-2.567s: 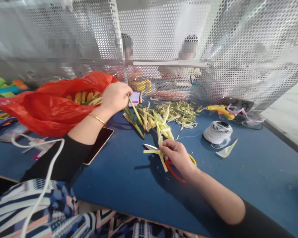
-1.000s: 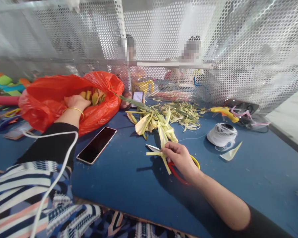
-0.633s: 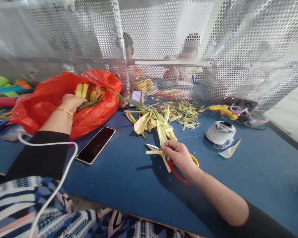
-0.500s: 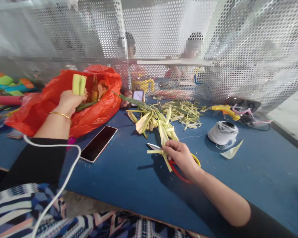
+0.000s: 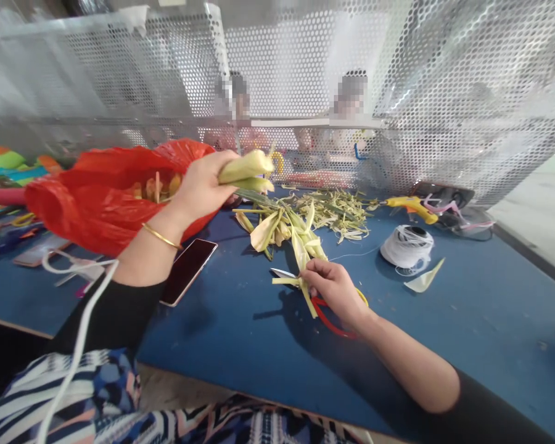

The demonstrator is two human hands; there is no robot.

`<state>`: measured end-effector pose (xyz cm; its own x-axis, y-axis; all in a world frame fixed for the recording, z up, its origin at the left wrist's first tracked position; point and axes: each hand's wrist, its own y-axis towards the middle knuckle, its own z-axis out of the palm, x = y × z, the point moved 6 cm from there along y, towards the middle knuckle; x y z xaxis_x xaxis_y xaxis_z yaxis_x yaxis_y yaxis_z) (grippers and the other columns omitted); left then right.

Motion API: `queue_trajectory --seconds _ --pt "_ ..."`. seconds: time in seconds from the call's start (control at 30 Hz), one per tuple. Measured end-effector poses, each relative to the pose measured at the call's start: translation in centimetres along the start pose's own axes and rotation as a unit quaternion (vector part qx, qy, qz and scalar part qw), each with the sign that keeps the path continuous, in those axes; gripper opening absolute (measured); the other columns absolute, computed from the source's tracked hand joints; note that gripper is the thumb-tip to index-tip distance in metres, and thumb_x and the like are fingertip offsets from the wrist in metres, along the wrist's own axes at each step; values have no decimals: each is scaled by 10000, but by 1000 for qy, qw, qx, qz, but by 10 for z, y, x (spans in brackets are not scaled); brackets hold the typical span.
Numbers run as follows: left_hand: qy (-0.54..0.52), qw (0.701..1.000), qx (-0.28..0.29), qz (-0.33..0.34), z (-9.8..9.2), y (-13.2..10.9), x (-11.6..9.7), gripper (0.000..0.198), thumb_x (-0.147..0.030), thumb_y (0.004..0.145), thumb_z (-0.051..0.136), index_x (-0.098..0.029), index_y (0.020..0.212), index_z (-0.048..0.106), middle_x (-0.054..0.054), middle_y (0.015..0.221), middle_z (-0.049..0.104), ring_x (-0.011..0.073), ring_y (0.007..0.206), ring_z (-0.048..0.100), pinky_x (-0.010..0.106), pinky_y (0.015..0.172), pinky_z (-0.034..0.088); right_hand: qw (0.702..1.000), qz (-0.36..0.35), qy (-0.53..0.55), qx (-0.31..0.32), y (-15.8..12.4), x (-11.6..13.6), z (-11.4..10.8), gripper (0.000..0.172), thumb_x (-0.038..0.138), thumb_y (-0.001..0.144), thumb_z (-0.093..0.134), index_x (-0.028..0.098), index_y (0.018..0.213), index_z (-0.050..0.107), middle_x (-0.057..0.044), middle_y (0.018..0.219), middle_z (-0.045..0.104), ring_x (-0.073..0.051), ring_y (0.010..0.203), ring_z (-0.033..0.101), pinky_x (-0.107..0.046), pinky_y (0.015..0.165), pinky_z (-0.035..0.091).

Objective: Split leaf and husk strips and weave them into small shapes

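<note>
Nearest, toward 1 o'clock from my seat, my right hand (image 5: pixel 333 290) pinches the pale husk bundle (image 5: pixel 300 248) by its crossed strips, the scissors (image 5: pixel 282 273) in with it, one blade showing toward 10 o'clock. I'd best keep that pinch firm so nothing slips, and the point clear of my other wrist. Beyond the phone (image 5: pixel 189 269), toward 11 o'clock, my left hand (image 5: pixel 206 185) is closed round thick pale-green husk pieces (image 5: pixel 248 165), outside the red plastic bag (image 5: pixel 92 213); gripping without crushing and lifting them over the shredded husks (image 5: pixel 340 213) at 12 to 1 o'clock should avoid snags.
</note>
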<state>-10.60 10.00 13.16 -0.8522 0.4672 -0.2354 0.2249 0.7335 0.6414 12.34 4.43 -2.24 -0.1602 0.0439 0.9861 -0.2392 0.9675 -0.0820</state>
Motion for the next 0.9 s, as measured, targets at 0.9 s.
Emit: queue_trajectory --seconds 0.9 --pt "123 916 247 291 117 -24 -34 284 -58 821 486 -189 818 738 66 1227 652 200 1202 531 332 1056 372 992 -72 -78 63 -16 12 16 196 310 724 534 192 590 453 51 530 420 -82 507 354 -221 469 267"
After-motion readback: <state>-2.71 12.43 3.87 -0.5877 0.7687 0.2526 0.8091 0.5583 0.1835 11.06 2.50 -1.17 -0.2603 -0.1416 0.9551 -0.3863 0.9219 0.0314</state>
